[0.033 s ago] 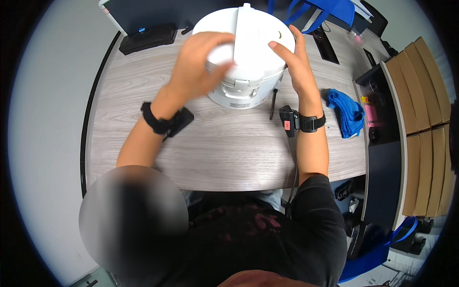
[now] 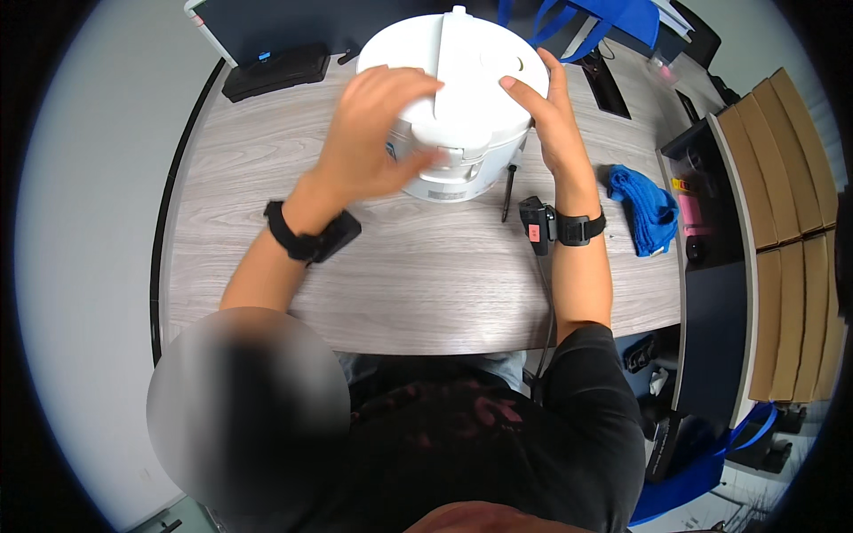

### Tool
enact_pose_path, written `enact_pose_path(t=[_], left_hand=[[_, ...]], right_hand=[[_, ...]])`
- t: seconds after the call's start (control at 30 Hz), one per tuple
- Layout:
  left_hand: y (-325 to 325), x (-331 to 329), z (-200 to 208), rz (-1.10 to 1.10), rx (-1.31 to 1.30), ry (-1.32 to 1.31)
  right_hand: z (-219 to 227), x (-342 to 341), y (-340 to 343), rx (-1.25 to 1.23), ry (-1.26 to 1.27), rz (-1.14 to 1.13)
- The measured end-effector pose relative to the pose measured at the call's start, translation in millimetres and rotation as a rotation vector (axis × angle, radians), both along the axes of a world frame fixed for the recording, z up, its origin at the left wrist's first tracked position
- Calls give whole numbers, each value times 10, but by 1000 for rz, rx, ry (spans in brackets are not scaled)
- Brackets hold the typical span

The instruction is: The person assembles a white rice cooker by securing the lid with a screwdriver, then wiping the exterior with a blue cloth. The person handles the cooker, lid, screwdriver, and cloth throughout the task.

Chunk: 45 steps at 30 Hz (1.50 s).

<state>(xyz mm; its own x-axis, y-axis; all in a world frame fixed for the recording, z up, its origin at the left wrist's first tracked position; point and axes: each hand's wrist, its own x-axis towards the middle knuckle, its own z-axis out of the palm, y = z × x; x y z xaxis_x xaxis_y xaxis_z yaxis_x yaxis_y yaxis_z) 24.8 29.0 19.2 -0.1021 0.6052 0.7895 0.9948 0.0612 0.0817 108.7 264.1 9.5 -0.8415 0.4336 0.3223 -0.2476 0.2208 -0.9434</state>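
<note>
A white rice cooker (image 2: 484, 84) with a rounded lid and a raised central band stands at the far middle of the table, its latch and control panel facing me. My left hand (image 2: 369, 133) is at its front left, slightly blurred, fingers curved and apart from the thumb. Its fingertips hover over the lid by the band, and its thumb is near the front latch (image 2: 451, 155); whether they touch I cannot tell. My right hand (image 2: 557, 115) holds the cooker's right side, thumb on the lid's edge and fingers along the wall.
Beside the cooker lies a black pen (image 2: 508, 194). A blue cloth (image 2: 644, 210) rests at the table's right. Behind are a black case (image 2: 275, 73) and a blue bag (image 2: 613, 19). Cardboard boxes (image 2: 773, 160) stand by the shelf at right. A cable runs from my right wrist device (image 2: 537, 222).
My left hand has shifted slightly toward me and to the right, its thumb lower by the latch. The right hand and the rice cooker stay where they were.
</note>
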Motion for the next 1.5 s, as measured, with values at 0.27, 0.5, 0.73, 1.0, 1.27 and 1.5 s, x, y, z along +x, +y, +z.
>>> enact_pose_path(t=[0.27, 0.5, 0.73, 1.0, 1.27, 1.5], left_hand=[[7, 95, -332, 80, 45, 65], [39, 34, -451, 57, 101, 121], [65, 20, -483, 42, 141, 101], [31, 40, -442, 65, 66, 98], [25, 69, -426, 46, 76, 58], [60, 132, -417, 49, 115, 19]], right_hand=[[-13, 29, -17, -78, -18, -5], [-58, 5, 13, -38, 56, -8], [-76, -26, 45, -21, 72, -7], [-102, -32, 39, -31, 60, -23], [-128, -36, 53, -52, 67, -7], [-166, -34, 42, -115, 57, -37]])
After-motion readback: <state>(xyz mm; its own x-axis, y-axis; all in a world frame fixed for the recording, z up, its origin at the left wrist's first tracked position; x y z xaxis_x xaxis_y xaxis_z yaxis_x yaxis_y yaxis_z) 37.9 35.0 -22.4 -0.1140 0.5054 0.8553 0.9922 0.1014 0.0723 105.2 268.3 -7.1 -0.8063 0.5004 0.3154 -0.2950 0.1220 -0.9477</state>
